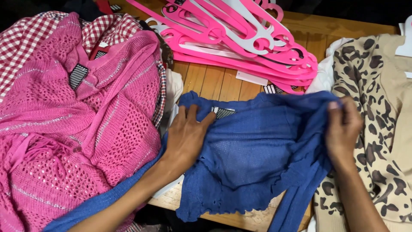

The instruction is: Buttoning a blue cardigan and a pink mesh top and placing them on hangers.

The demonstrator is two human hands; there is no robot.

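While the blue knit top [253, 146] lies between both hands | left hand [185, 138] flat, fingers spread on it | right hand [343, 129] pinches its right edge.

Both of the person's forearms come into the scene bare from the near edge, with no sleeve, cuff, watch, bracelet or ring to be seen on either one. The left hand [185, 136], nearer the middle of the scene, has long slim fingers with short, plain nails. The right hand [343, 128], further to the right, has a thumbnail that looks pale and somewhat longer, though the picture is too soft to tell any polish.
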